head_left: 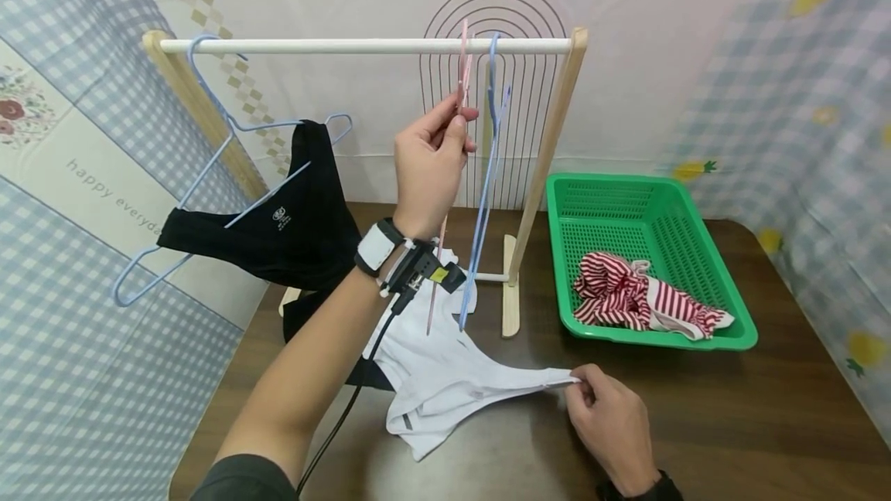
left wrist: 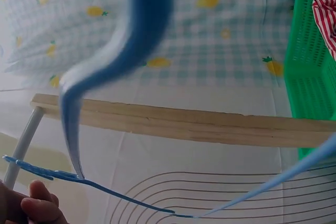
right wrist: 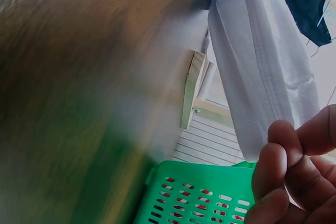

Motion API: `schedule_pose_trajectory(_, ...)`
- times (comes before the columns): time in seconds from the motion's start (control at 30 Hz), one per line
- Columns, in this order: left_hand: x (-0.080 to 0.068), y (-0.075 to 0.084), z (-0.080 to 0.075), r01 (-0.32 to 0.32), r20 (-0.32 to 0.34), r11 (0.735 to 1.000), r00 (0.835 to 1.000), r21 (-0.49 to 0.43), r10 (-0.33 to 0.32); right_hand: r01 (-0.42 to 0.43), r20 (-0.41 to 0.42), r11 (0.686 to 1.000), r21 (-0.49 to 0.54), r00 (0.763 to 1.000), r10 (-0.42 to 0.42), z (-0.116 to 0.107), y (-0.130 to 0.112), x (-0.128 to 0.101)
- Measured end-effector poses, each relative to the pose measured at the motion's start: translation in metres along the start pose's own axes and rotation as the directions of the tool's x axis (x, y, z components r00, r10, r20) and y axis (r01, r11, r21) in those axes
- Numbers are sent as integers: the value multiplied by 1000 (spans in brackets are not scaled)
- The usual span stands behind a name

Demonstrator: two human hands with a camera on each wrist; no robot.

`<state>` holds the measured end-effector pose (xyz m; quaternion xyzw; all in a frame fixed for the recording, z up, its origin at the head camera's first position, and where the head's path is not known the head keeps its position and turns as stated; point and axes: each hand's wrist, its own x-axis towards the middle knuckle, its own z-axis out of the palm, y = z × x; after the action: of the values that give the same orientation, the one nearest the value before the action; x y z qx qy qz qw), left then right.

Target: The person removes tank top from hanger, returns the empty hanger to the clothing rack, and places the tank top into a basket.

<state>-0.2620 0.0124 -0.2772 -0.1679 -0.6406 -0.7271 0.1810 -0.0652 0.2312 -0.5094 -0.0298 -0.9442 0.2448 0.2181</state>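
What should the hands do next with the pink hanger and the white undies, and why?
Probably lift the pink hanger off the rail and bring it down. The left hand pinches it while it hangs there, and the right hand pinches an edge of the white underwear, which lies flat on the table. A black pair hangs on a blue hanger.

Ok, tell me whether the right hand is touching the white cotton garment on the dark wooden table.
Touching. In the head view the right hand pinches the corner of the white cotton garment; the right wrist view shows the fabric at its fingertips.
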Motion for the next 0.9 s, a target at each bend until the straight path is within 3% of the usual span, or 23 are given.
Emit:
schedule_pose_trajectory(0.23, 1, -7, 10, -13, 43, 997, 999, 77, 9, 1, -10, 1000, 3, 1000, -1, 0, 0, 0)
schedule_pose_trajectory(0.43, -1, -13, 12, -31, 48, 997, 998, 70, 27, -8, 6, 1000, -7, 1000, 8, -2, 1, -1)
schedule_pose_trajectory(0.63, 0, -12, 12, 43, 45, 999, 998, -12, -42, -21, 20, 1000, -2, 1000, 21, -4, 0, -1)
schedule_pose_trajectory(0.9, 1, -11, 14, 115, 43, 980, 993, -160, -110, -23, 28, 1000, 2, 999, 23, -5, 0, -2)
